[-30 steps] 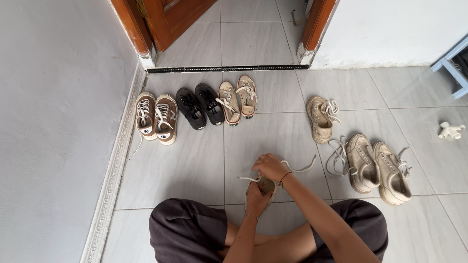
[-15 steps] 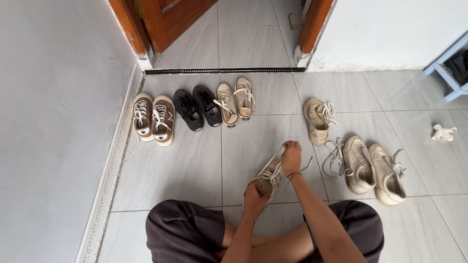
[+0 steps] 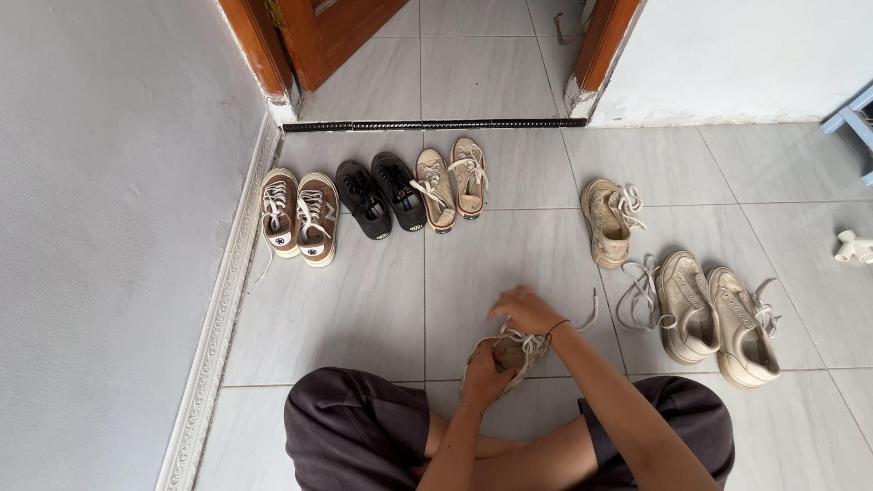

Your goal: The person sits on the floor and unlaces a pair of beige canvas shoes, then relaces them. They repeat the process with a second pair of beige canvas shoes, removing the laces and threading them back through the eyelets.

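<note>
- Sitting cross-legged on the tiled floor (image 3: 364, 300), the person held a beige sneaker (image 3: 503, 356) just in front of the knees; the left hand (image 3: 485, 371) gripped its side.
- The right hand (image 3: 526, 312) hovered over its white laces (image 3: 527, 342), fingers curled loosely; lacing looked unfinished.
- Beyond, its likely mate (image 3: 607, 221) lay alone, laces loose, beside a beige pair (image 3: 717, 314).
- Farther, three pairs (image 3: 377, 198) stood lined up near the doorway.

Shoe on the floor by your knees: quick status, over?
Left hand grips the beige shoe. Right hand above it, on the white laces. Other shoes apart, nothing in the way.
</note>
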